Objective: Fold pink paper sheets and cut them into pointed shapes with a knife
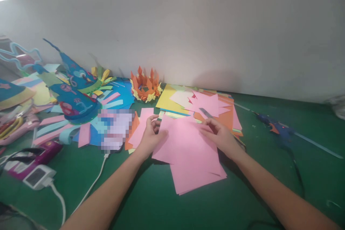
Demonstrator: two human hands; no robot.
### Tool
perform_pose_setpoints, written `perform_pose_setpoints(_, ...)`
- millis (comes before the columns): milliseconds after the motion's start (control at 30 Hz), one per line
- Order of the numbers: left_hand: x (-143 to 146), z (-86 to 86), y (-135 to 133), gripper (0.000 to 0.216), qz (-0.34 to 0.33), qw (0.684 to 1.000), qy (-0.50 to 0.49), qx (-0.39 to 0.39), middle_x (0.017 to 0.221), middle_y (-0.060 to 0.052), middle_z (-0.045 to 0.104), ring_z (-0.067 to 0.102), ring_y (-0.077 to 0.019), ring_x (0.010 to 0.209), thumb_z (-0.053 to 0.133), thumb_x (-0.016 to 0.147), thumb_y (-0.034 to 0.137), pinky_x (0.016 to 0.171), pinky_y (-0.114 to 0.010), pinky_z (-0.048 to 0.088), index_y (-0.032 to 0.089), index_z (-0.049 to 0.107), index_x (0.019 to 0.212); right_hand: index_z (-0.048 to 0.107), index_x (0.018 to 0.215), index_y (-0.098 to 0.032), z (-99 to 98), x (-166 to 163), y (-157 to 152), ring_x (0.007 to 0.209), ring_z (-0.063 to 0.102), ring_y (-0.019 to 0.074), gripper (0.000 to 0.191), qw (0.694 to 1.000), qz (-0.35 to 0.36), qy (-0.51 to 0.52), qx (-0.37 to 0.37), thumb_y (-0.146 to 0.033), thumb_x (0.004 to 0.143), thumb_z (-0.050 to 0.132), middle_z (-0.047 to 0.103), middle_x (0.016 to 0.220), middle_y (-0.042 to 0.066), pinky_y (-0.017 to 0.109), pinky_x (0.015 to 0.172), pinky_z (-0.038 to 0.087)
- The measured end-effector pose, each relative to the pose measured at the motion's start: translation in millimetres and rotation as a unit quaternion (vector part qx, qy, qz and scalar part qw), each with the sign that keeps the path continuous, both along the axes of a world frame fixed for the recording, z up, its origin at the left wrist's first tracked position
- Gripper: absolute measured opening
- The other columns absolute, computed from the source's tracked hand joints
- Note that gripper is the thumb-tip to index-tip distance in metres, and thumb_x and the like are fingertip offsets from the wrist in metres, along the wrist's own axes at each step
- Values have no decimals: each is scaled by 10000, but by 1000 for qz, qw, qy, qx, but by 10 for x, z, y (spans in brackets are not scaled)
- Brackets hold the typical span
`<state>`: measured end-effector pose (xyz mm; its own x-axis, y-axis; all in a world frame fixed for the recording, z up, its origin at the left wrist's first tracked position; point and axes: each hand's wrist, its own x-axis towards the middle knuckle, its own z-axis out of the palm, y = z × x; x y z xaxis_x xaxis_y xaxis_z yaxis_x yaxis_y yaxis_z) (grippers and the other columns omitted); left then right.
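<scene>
My left hand (151, 134) grips the left edge of a pink paper sheet (185, 140), thumb on top and fingers curled. On the opposite edge, my right hand (221, 138) pinches the same sheet between thumb and fingers. Beneath it, more pink paper (198, 179) sticks out toward me, its layers slightly offset. A grey blade (205, 112) shows just beyond my right fingers; its other end is hidden by the hand. Behind lie cut pink pieces (211, 102) on a pile of orange paper (237, 118) and yellow paper (167, 97).
An orange paper crown (146, 86) stands by the wall. Blue decorated cone hats (74, 102) with paper strips fill the left, near a blurred-out phone (117, 129) on a cable. A power strip (35, 165) lies front left. A blue glue gun (277, 125) rests right.
</scene>
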<state>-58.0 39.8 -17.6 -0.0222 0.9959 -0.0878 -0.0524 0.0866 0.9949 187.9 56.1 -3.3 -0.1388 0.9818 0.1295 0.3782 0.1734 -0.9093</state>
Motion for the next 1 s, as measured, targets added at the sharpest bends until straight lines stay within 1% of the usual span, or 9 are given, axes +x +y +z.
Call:
perform_pose_setpoints(100,-25,19,-15,577,53,990,102,80,1141,-71,471,529,-220,1058,682,698,284,878,-379,458,242,394,1197,557,847,-222,7,3,-6,783,574,195,256,1000,-20,6,-23,-437,747,651,605,831,15,324,694,481)
perform_pose_setpoints(167,-25,64,-44,526,79,957,210,182,1264,-96,432,412,-274,1234,703,687,231,1008,-430,368,239,488,1167,568,916,-222,3,-7,-9,809,592,205,299,999,-28,13,-17,-433,731,672,633,899,37,328,696,490)
perform_pose_setpoints(267,28,129,-118,347,-8,931,260,256,1251,-91,509,452,-274,1206,652,760,218,1013,-428,366,253,584,1098,540,1023,-234,1,-47,-37,808,620,202,387,999,3,47,-21,-418,718,691,650,949,51,327,690,505)
perform_pose_setpoints(367,124,138,-205,366,-87,945,227,220,1186,-88,589,546,-244,1060,628,796,238,880,-363,447,247,566,1156,466,1127,-248,31,-106,-106,755,634,185,461,991,73,83,-71,-389,745,681,658,899,30,320,659,515)
perform_pose_setpoints(567,193,99,-238,326,-117,963,212,114,863,-16,625,540,-156,710,588,790,196,652,-270,416,257,555,1109,425,1198,-260,78,-133,-154,669,612,171,502,987,116,56,-97,-355,765,662,632,760,-21,307,614,496)
perform_pose_setpoints(700,137,83,-145,154,-49,987,132,79,795,24,518,481,-104,647,584,742,168,581,-210,381,221,497,858,478,1158,-269,107,6,-37,637,600,178,490,996,60,-26,-67,-365,725,687,620,713,-24,306,592,479)
perform_pose_setpoints(800,114,60,-97,148,-4,991,121,49,706,49,457,439,-86,579,581,732,166,526,-190,350,211,442,751,525,1103,-275,153,129,48,573,571,170,449,993,14,-104,-57,-351,693,692,635,717,-22,308,564,456)
perform_pose_setpoints(867,118,42,-97,113,-17,989,142,47,694,38,496,478,-99,601,591,748,185,547,-202,377,203,480,733,535,1084,-265,169,178,83,565,555,166,421,993,-4,-108,-48,-344,694,670,639,705,-22,306,564,445)
perform_pose_setpoints(1000,142,15,-151,109,-118,966,210,90,791,-33,647,591,-161,728,554,837,243,669,-268,456,195,645,801,573,1006,-229,121,169,103,586,531,156,356,992,-82,-89,15,-335,678,662,647,725,-3,311,600,449)
